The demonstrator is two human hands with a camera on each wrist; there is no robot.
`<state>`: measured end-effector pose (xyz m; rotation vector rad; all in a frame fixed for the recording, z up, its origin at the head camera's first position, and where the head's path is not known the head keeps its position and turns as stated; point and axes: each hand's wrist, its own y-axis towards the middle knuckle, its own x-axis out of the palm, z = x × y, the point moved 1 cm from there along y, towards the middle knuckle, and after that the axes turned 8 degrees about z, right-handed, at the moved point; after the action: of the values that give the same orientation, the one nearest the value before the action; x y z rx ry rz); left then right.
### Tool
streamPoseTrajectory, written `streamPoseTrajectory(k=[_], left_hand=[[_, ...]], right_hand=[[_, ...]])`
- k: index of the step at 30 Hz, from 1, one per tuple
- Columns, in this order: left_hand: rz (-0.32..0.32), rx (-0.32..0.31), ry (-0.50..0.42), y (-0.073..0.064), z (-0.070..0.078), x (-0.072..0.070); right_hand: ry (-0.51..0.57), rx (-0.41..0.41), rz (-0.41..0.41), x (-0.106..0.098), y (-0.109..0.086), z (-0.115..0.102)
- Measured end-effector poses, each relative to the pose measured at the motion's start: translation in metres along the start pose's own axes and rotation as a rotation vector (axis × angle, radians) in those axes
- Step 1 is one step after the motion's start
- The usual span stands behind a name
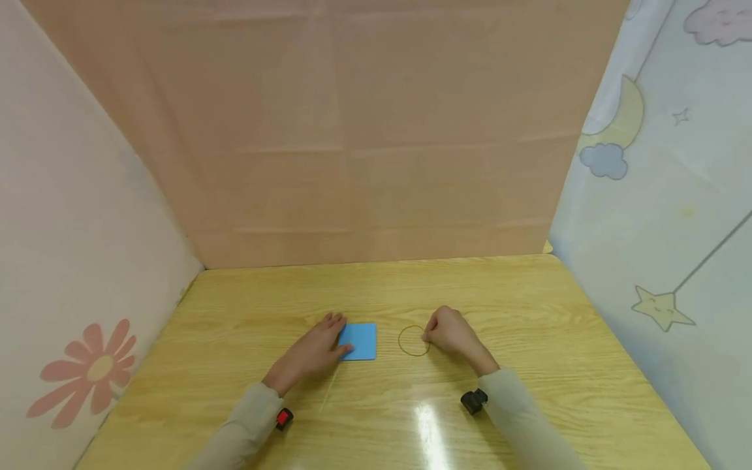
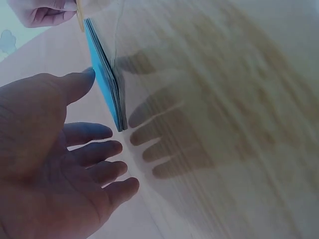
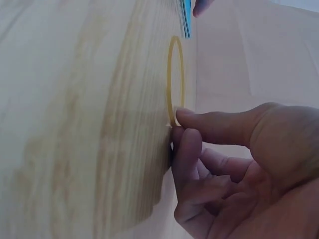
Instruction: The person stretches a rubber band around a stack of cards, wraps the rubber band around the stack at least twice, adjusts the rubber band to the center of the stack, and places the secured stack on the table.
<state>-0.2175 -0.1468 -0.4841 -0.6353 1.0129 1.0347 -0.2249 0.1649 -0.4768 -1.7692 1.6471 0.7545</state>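
A blue square stack of thin sheets or cards (image 1: 360, 341) lies flat on the wooden table. My left hand (image 1: 314, 346) is at its left side, with the thumb touching the blue top and the other fingers extended along the near edge, as the left wrist view shows. Between thumb and index finger, my right hand (image 1: 452, 334) pinches the right side of a thin yellow rubber band (image 3: 169, 82). The band forms a round loop at table level, a short way right of the blue stack. Its pinched part is hidden by the fingertips.
The wood-grain table (image 1: 247, 307) ends at a tan hanging sheet (image 1: 352, 163) at the back. Pale printed walls stand at the left (image 1: 70, 228) and right (image 1: 693, 228). A bright reflection shows on the table's near part.
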Motion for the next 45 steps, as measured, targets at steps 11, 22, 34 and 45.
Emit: streamPoseTrajectory(k=[11, 22, 34, 45], left_hand=[[0.004, 0.011, 0.036, 0.000, -0.001, 0.003], [0.053, 0.018, 0.186, 0.008, 0.002, 0.000], [0.029, -0.017, 0.205, 0.024, 0.003, -0.002], [-0.041, -0.096, 0.039, 0.031, -0.004, -0.003]], right_hand=[[-0.023, -0.001, 0.026, 0.003, -0.001, -0.004], [-0.072, -0.027, -0.014, 0.004, -0.003, -0.012], [-0.084, -0.001, -0.045, 0.002, -0.005, -0.009], [-0.055, -0.028, -0.060, 0.003, -0.005, -0.007]])
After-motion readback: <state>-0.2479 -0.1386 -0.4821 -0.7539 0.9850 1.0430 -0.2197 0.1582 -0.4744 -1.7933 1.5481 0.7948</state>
